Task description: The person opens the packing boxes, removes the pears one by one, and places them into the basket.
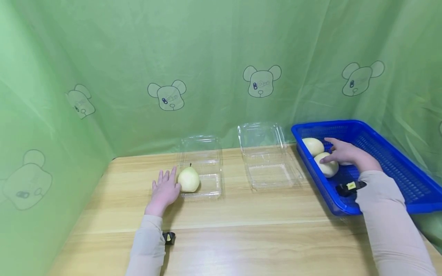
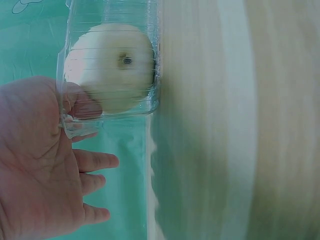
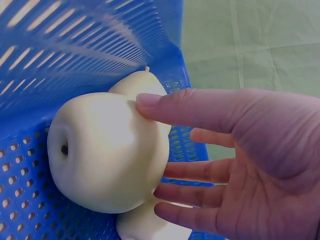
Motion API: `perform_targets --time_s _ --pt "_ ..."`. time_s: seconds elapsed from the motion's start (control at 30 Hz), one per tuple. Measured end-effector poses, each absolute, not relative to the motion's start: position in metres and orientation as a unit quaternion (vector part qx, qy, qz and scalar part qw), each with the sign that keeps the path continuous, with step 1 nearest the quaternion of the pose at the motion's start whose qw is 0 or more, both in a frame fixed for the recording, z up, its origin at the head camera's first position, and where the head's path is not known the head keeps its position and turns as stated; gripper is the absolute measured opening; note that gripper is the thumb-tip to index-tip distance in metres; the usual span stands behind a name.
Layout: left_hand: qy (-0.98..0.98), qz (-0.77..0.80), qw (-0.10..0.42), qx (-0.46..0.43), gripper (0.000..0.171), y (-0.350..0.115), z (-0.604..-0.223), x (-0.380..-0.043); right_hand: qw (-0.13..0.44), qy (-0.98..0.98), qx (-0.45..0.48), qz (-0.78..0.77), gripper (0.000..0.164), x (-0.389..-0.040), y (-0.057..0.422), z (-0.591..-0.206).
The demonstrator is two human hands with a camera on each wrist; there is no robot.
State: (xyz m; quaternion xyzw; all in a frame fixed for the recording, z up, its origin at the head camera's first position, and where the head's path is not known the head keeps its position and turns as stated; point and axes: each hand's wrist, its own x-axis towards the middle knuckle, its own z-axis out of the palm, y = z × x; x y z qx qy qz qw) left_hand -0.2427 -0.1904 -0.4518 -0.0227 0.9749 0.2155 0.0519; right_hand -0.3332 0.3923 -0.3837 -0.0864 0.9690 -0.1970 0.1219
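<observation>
A pale yellow pear (image 1: 188, 180) stands stem up in the left clear plastic clamshell box (image 1: 211, 184). My left hand (image 1: 167, 191) is at the box's left side, fingers spread and mostly straight. In the left wrist view, the thumb of that hand (image 2: 40, 160) shows through the plastic beside the pear. Inside the blue basket (image 1: 390, 157), my right hand (image 1: 345, 151) reaches over a pear (image 1: 327, 165). The right wrist view has the thumb of this hand (image 3: 270, 145) against that pear (image 3: 110, 155), the other fingers extended at its far side.
Another pear (image 1: 313, 146) lies behind in the basket, and a third (image 3: 150, 222) is partly hidden beneath the right fingers. A second open clamshell box (image 1: 271, 174) sits between the left box and the basket. Green curtain (image 1: 214, 57) hangs behind the wooden table (image 1: 241, 237).
</observation>
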Motion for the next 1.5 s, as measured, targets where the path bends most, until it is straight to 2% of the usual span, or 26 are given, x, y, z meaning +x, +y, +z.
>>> perform_targets --time_s 0.57,0.93,1.5 --pt "0.975 0.217 0.045 -0.022 0.067 -0.19 -0.453 -0.244 0.071 0.976 -0.061 -0.198 0.089 -0.335 0.393 -0.376" --pt "0.978 0.204 0.03 -0.019 0.066 -0.189 -0.452 -0.243 -0.026 0.97 -0.048 -0.238 0.092 -0.339 0.393 -0.375" --pt "0.981 0.193 0.028 -0.017 0.065 -0.19 -0.448 -0.241 -0.109 0.948 -0.049 -0.297 0.08 -0.329 0.387 -0.353"
